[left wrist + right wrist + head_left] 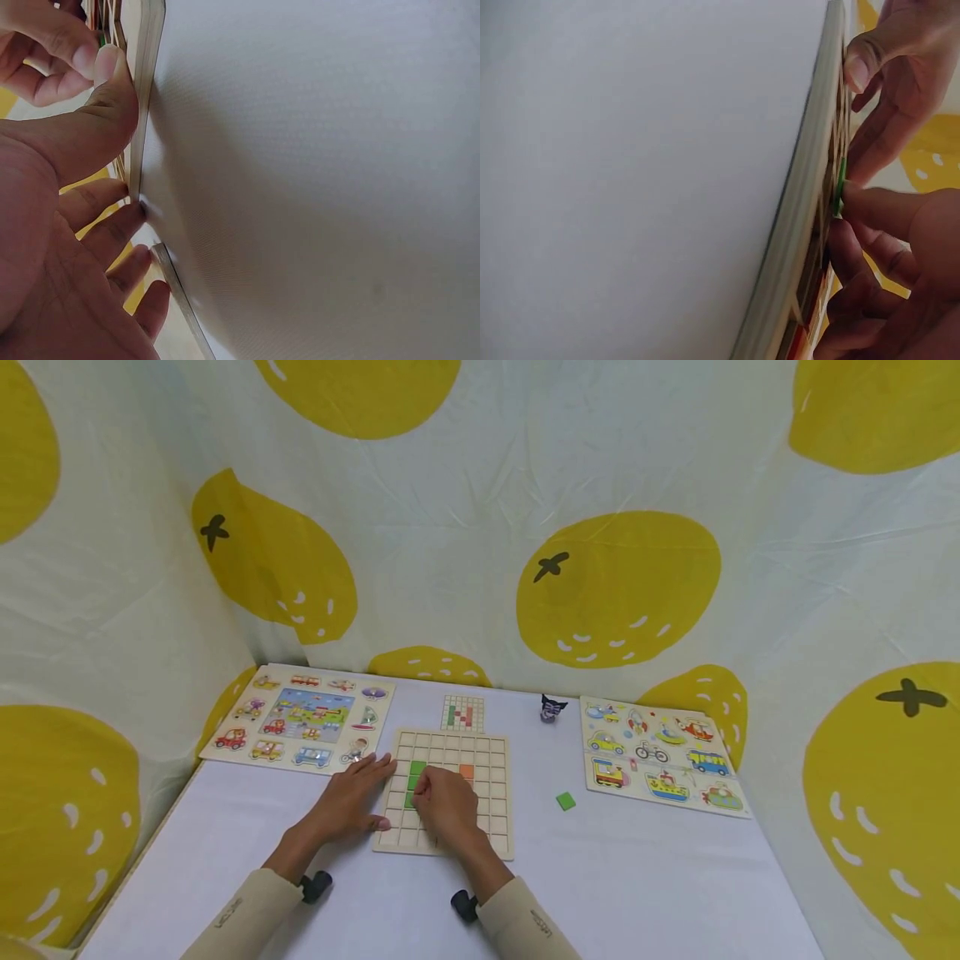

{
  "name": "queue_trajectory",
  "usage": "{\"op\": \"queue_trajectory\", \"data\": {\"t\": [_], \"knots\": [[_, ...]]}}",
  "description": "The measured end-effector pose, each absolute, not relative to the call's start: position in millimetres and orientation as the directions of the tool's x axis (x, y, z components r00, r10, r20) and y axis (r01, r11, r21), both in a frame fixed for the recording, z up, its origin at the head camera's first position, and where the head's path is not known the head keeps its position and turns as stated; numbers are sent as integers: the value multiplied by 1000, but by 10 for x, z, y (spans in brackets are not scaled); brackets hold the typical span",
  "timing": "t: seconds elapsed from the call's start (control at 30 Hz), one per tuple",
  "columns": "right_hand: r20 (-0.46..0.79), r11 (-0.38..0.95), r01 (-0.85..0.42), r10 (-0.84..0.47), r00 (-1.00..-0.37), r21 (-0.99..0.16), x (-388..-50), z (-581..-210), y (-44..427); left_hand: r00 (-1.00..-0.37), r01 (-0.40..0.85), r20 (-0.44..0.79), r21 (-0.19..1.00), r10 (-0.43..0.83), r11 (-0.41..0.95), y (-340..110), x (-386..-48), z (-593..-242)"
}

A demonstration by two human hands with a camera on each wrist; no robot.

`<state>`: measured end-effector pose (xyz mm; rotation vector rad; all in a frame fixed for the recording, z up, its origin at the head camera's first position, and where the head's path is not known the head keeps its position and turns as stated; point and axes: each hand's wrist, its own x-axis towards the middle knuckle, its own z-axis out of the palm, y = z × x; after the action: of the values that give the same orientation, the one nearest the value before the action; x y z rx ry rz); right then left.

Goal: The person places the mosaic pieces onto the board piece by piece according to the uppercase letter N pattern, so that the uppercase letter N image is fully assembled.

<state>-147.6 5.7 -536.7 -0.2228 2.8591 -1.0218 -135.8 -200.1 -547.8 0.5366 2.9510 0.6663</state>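
A wooden grid board (491, 839) lies on the white table, with green tiles (416, 769) and an orange tile (467, 772) in its cells. My left hand (349, 802) rests along the board's left side, thumb on the near left edge and fingers spread. Over the middle of the board, my right hand (448, 806) has its fingers curled; thumb and fingertip pinch a green tile (841, 180) at the grid surface. Part of the board and some cells are hidden beneath that hand.
A small patterned grid card (462, 714) lies behind the board. A loose green tile (566, 801) is to its right. Vehicle puzzle boards lie at left (251, 752) and right (660, 752). A small dark figurine (551, 708) stands near the back curtain.
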Motion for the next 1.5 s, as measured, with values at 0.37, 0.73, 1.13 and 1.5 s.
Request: {"op": "queue_trajectory", "data": {"t": [0.37,0.73,1.13,1.5], "knots": [[62,695,-177,-188,-980,-697,-1329,-5332,427,-940,297,-19,451,342,842,-1995,-1351,-5482],[23,757,-29,-18,-1000,-653,-1329,-5267,1142,-942,294,-21,434,336,852,-1995,-1335,-5426],[-30,802,75,71,-997,-592,-1459,-5318,1993,-944,278,-40,436,327,856,-1986,-1332,-5435],[-128,817,111,47,-991,-566,-1570,-5328,2366,-941,289,-33,441,337,850,-2002,-1360,-5486]]}}
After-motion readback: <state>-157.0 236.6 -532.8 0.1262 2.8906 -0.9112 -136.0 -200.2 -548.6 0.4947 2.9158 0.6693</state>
